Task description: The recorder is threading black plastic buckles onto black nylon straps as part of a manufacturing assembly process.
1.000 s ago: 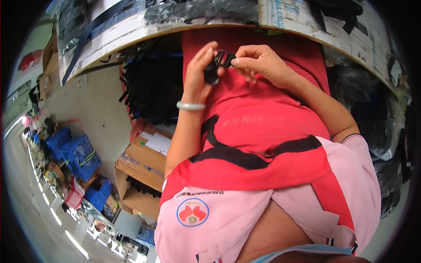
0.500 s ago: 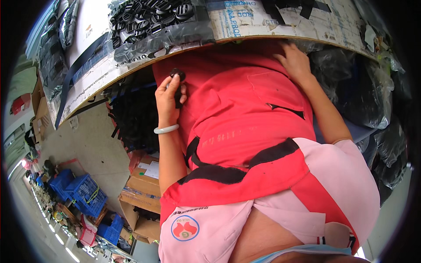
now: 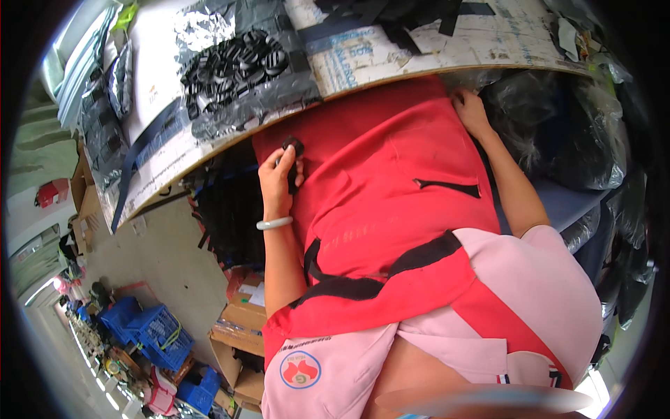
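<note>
My left hand, with a pale bangle at its wrist, is raised over the left side of the red apron. Its fingers are closed round a small black buckle-like piece, and a dark strap-like part shows below the thumb. My right hand rests at the apron's far right edge, just below the table rim. Its fingers are loosely bent with a gap at the thumb, and I see nothing held in it. On the table, a heap of black plastic buckles lies on a grey plastic bag.
The worn table curves ahead of me, with black straps on top. Clear bags of dark goods stand at the right. A cardboard box and blue crates are on the lower left.
The view has shifted, so the table and floor things sit differently. My left hand still grips the black piece. The right thumb has drawn in nearer the fingers.
</note>
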Available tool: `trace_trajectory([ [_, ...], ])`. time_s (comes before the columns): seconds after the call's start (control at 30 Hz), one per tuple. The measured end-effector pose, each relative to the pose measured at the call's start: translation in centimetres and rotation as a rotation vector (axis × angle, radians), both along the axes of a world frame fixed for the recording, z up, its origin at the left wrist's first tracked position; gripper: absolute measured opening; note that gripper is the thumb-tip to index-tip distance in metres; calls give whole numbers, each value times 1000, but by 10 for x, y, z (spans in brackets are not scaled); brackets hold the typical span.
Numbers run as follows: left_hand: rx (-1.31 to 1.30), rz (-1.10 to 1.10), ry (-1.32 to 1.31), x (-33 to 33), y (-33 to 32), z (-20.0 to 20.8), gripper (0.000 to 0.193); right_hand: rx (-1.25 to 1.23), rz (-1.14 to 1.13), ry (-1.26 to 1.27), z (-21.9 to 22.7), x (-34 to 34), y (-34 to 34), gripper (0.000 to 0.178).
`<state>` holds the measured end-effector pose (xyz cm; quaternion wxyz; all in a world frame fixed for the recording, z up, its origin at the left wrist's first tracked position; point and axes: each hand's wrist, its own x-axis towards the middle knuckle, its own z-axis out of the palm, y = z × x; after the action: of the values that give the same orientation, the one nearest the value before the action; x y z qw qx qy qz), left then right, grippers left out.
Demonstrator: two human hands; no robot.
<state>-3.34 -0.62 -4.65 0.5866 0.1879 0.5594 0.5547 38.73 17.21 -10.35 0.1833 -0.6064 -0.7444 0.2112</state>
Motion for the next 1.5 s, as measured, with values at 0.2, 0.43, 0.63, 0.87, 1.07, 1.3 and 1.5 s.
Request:
trace_trajectory([
  [0.2, -5, 14, -3, -8, -4, -4, 19, 6, 123, -9, 106, -41, 5, 20],
  [0.43, 21, -9, -18, 0, 3, -1, 20, 499, 489, -16, 147, -104, 52, 21],
  [0.63, 15, 46, 11, 7, 0, 5, 19, 837, 500, -256, 137, -162, 96, 25],
  [0.87, 27, 74, 173, 21, -1, 36, 15, 708, 845, 241, 171, -186, 9, 14],
  [1.07, 195, 39, 333, 55, 26, 84, 10, -400, 556, 819, 155, -198, -56, 15],
  [1.3, 312, -9, 555, 60, 27, 67, 8, -958, 339, 959, 149, -197, -56, 18],
  [1.5, 473, -26, 860, 64, 36, 63, 12, -1126, 278, 1144, 135, -191, -56, 19],
])
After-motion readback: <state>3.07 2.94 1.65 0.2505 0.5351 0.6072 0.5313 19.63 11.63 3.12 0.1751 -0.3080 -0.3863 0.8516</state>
